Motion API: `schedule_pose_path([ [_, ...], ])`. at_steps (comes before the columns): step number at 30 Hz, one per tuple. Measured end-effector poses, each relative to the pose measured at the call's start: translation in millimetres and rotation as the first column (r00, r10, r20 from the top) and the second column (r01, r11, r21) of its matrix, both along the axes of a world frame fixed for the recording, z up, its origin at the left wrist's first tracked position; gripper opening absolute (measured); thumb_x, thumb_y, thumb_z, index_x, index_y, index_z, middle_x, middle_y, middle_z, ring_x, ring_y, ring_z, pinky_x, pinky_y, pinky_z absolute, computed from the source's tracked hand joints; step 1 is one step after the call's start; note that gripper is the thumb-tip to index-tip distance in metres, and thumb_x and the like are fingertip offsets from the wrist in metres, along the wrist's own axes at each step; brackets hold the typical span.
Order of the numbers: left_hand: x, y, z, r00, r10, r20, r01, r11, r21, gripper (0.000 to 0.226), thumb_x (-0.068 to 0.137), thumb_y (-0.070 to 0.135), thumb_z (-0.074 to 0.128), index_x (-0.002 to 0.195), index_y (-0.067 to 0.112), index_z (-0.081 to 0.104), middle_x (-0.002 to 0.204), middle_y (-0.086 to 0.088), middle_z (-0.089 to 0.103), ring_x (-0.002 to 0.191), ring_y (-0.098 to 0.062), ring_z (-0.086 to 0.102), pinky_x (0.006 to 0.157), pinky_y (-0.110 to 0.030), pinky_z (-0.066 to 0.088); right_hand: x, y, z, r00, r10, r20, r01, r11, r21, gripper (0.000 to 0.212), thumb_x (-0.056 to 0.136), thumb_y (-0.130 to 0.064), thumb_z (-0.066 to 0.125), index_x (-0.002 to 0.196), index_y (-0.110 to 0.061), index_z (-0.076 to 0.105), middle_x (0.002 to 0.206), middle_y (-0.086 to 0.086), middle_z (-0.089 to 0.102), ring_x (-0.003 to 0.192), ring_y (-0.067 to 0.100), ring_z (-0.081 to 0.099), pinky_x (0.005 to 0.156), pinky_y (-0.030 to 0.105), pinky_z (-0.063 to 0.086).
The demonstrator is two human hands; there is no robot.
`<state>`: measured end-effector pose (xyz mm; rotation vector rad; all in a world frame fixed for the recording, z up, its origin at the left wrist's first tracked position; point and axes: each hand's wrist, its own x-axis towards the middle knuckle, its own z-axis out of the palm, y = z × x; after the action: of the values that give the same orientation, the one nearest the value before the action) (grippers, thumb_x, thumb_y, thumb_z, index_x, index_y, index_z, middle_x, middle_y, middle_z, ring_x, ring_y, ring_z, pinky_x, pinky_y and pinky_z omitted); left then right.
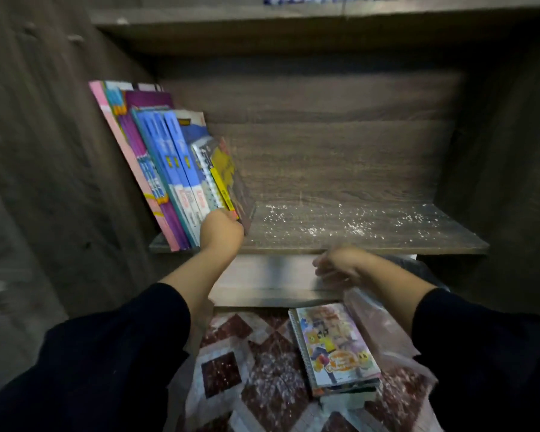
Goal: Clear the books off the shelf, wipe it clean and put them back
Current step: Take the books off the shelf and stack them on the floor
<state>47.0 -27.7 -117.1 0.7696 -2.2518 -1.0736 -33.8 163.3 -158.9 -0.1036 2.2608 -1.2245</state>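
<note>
Several colourful books [156, 157] lean against the left wall of the dark wooden shelf [371, 241]. My left hand [220, 229] grips the bottom edges of the rightmost books, among them a yellow-spined book [223, 179]. White crumbs or dust [318, 219] are scattered over the bare right part of the shelf board. My right hand [340, 265] hovers blurred just below the shelf's front edge, fingers relaxed and holding nothing. A small stack of books topped by a spiral notebook [334, 344] lies on the floor below.
The stack lies on a red-and-white patterned floor covering [231, 363] speckled with white bits. A thin clear plastic sheet [374, 319] sits beside my right arm. Another shelf board [262, 20] runs above, and a lower ledge [272, 282] sits under the dusty shelf.
</note>
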Motion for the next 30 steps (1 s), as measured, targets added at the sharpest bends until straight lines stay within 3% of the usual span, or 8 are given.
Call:
schedule_pose_path([
  [4, -13, -5, 17, 0.993, 0.097, -0.065, -0.095, 0.995, 0.037, 0.027, 0.088, -0.003, 0.045, 0.113, -0.008, 0.054, 0.114, -0.028, 0.059, 0.106, -0.042, 0.058, 0.083, -0.042, 0.048, -11, -13, 35, 0.993, -0.029, -0.118, 0.014, 0.992, -0.126, 0.017, 0.090, -0.009, 0.051, 0.080, -0.017, 0.061, 0.080, 0.000, 0.063, 0.065, 0.013, 0.058, 0.054, 0.021, 0.041],
  [9, -40, -5, 23, 0.982, 0.170, -0.084, -0.169, 0.985, 0.020, 0.033, 0.094, 0.015, 0.053, 0.117, -0.009, 0.053, 0.118, -0.024, 0.060, 0.108, -0.042, 0.059, 0.078, -0.040, 0.047, -30, -15, 36, 0.988, -0.090, -0.128, 0.056, 0.968, -0.246, 0.020, 0.089, -0.005, 0.051, 0.081, -0.019, 0.062, 0.077, 0.003, 0.063, 0.065, 0.016, 0.056, 0.062, 0.026, 0.046],
  [13, -57, -1, 22, 0.980, 0.186, -0.075, -0.189, 0.981, -0.037, 0.056, 0.090, 0.024, 0.063, 0.129, -0.008, 0.038, 0.133, -0.024, 0.048, 0.120, -0.039, 0.051, 0.093, -0.041, 0.045, -49, -14, 27, 0.951, -0.213, -0.226, 0.139, 0.942, -0.305, 0.027, 0.086, 0.003, 0.049, 0.073, -0.018, 0.059, 0.074, 0.008, 0.062, 0.044, 0.008, 0.049, 0.039, 0.014, 0.036],
  [17, -69, 9, 15, 0.966, 0.239, -0.096, -0.246, 0.966, -0.077, 0.063, 0.088, 0.027, 0.066, 0.131, -0.004, 0.031, 0.136, -0.024, 0.038, 0.116, -0.040, 0.055, 0.090, -0.043, 0.048, -58, -12, 24, 0.924, -0.235, -0.301, 0.151, 0.949, -0.278, 0.029, 0.090, 0.001, 0.046, 0.072, -0.019, 0.056, 0.066, 0.002, 0.059, 0.052, 0.010, 0.049, 0.045, 0.016, 0.034],
  [20, -72, 11, 0, 0.945, 0.284, -0.164, -0.306, 0.943, -0.131, 0.060, 0.090, 0.029, 0.062, 0.131, -0.003, 0.033, 0.136, -0.022, 0.040, 0.111, -0.039, 0.058, 0.087, -0.043, 0.048, -60, -11, 20, 0.929, -0.205, -0.309, 0.125, 0.958, -0.259, 0.029, 0.090, 0.002, 0.045, 0.072, -0.019, 0.054, 0.066, 0.002, 0.058, 0.053, 0.011, 0.049, 0.041, 0.011, 0.031],
  [23, -73, 14, -10, 0.924, 0.311, -0.225, -0.327, 0.944, -0.041, 0.068, 0.090, 0.030, 0.062, 0.139, -0.003, 0.028, 0.140, -0.022, 0.039, 0.115, -0.041, 0.056, 0.092, -0.044, 0.045, -62, -11, 17, 0.927, -0.193, -0.321, 0.113, 0.961, -0.252, 0.030, 0.090, 0.004, 0.044, 0.071, -0.018, 0.054, 0.066, 0.003, 0.058, 0.048, 0.009, 0.048, 0.036, 0.007, 0.027],
  [26, -76, 13, -6, 0.929, 0.312, -0.199, -0.313, 0.949, 0.026, 0.059, 0.091, 0.027, 0.061, 0.135, -0.003, 0.035, 0.137, -0.023, 0.042, 0.115, -0.041, 0.055, 0.089, -0.044, 0.046, -62, -11, 16, 0.926, -0.185, -0.328, 0.103, 0.962, -0.252, 0.032, 0.090, 0.004, 0.042, 0.071, -0.018, 0.055, 0.065, 0.002, 0.058, 0.032, -0.003, 0.046, 0.035, 0.006, 0.026],
  [30, -78, 5, 4, 0.958, 0.260, -0.120, -0.266, 0.963, -0.035, 0.049, 0.088, 0.026, 0.062, 0.126, 0.004, 0.040, 0.130, -0.024, 0.046, 0.111, -0.042, 0.055, 0.086, -0.046, 0.047, -59, -7, 17, 0.930, -0.160, -0.330, 0.081, 0.967, -0.241, 0.032, 0.091, 0.003, 0.042, 0.071, -0.018, 0.055, 0.067, 0.001, 0.059, 0.042, 0.000, 0.051, 0.034, 0.006, 0.030],
])
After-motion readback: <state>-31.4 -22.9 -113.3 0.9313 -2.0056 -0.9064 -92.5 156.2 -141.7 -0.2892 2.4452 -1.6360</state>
